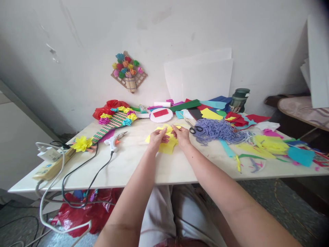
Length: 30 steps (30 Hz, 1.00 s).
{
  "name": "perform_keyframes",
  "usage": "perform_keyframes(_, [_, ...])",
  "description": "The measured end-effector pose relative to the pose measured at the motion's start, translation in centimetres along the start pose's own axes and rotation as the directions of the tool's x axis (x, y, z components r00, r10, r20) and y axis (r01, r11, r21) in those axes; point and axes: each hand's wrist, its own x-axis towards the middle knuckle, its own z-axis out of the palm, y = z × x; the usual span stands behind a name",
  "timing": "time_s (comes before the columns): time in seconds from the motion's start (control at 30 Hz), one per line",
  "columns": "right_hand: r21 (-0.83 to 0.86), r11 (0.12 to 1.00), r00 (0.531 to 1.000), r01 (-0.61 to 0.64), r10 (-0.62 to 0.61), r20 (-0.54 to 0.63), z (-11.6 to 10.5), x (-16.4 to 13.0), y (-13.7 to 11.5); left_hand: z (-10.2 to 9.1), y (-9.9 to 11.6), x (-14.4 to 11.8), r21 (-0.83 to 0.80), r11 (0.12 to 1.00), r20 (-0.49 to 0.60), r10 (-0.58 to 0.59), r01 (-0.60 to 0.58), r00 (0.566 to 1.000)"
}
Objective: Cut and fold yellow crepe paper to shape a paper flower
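Both of my hands meet over the middle of the table, pinching a piece of yellow crepe paper between them. My left hand has its fingers closed on the paper's left side. On the right side, my right hand grips it with thumb and fingertips. More yellow paper lies flat on the table just under the hands. Black-handled scissors rest right beside my right hand, against a heap of purple yarn. Behind the hands is a white oval piece with a red paper rectangle on it.
At left lie a glue gun, a woven fan shape with paper flowers and a power strip with cables over the table edge. Coloured paper and a dark jar stand at the back. Paper scraps cover the right.
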Motion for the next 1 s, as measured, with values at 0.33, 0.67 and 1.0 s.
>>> perform_keyframes(0.33, [0.021, 0.988, 0.964, -0.153, 0.144, 0.225, -0.23, -0.47, -0.54, -0.41, -0.25, 0.11, 0.052, 0.996, 0.041, 0.076, -0.079, 0.996])
perform_keyframes(0.67, [-0.008, 0.994, 0.964, -0.109, 0.108, 0.242, -0.38, -0.34, -0.33, -0.67, -0.36, 0.08, 0.104, 0.99, 0.093, 0.081, -0.091, 0.992])
perform_keyframes(1.0, [-0.064, 0.994, 0.989, -0.086, 0.093, 0.113, 0.0, -0.46, -0.11, -0.01, -0.4, 0.16, 0.163, 0.984, 0.049, 0.063, -0.07, 0.997])
